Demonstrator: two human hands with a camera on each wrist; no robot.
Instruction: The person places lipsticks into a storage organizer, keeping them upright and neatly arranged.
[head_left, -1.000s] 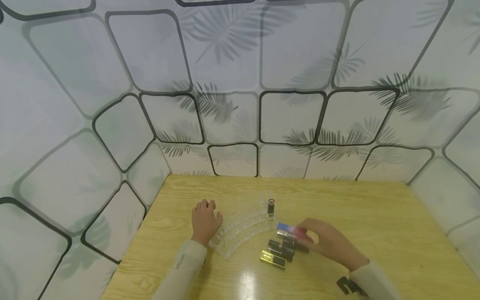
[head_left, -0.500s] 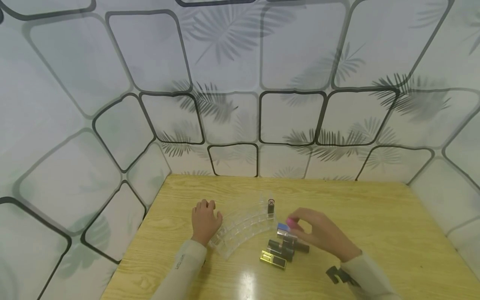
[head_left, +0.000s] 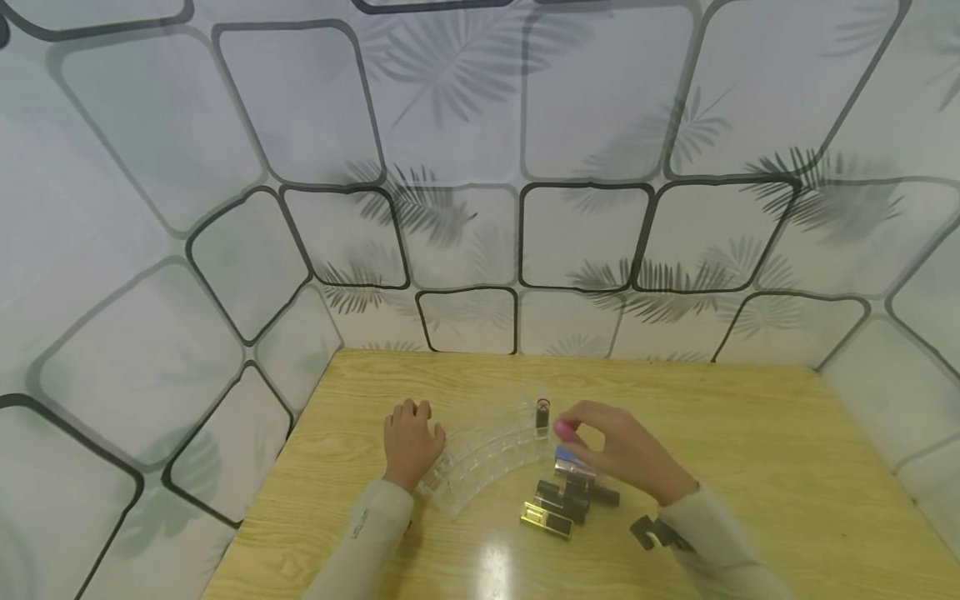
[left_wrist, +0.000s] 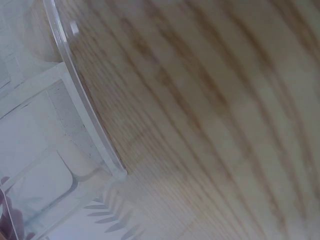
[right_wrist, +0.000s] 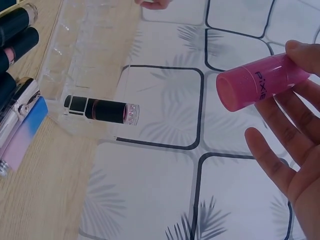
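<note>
Wood grain is shown across the glossy yellow table (head_left: 720, 467) in the head view; behind and beside it, pale walls (head_left: 465, 233) are patterned with rounded outlines and grey leaves. A curved clear organizer (head_left: 487, 454) is set on the table. At the organizer's left end the left hand (head_left: 411, 442) is rested, fingers loosely bent, with nothing seen held. Just right of the organizer's right end, a pink tube (head_left: 564, 431) is pinched by the right hand (head_left: 622, 446). A black lipstick (head_left: 542, 412) is stood upright in that end, and more lipsticks (head_left: 562, 498) are heaped nearer the person.

In the left wrist view, the organizer's edge is seen against the wood; the hands' state cannot be told there.

In the right wrist view, the pink tube is gripped near one end, its long axis slanted against the black lipstick's, its flat free end pointed toward the organizer's side.
</note>
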